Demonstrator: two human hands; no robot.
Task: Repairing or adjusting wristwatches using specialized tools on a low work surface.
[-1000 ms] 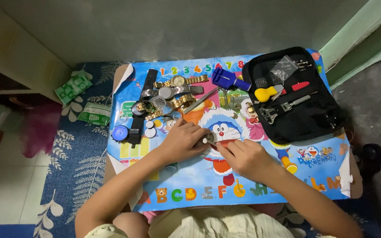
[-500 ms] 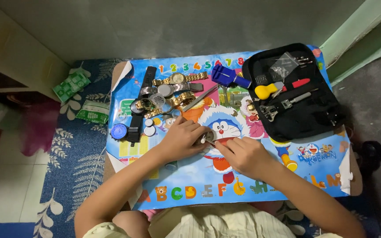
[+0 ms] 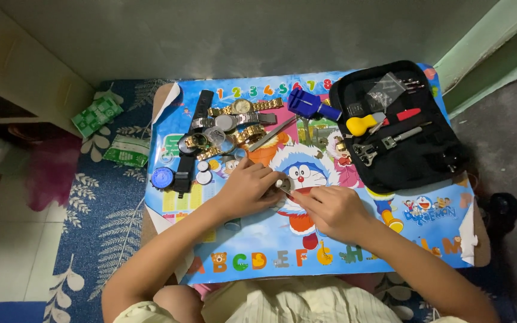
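low table (image 3: 477,248) under a bright cartoon alphabet mat (image 3: 354,251) | far left: wristwatches (image 3: 234,122) in a cluster, round blue disc (image 3: 163,177), small round cells (image 3: 203,176) | far middle: blue tool (image 3: 312,106), metal tweezers (image 3: 272,134) | far right: open black tool case (image 3: 432,161) lying flat

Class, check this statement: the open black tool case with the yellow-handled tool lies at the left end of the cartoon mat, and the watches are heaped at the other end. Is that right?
Not quite. In the head view the black tool case, holding the yellow-handled tool, lies at the right end of the cartoon mat. The watches are heaped at the other end, as stated.
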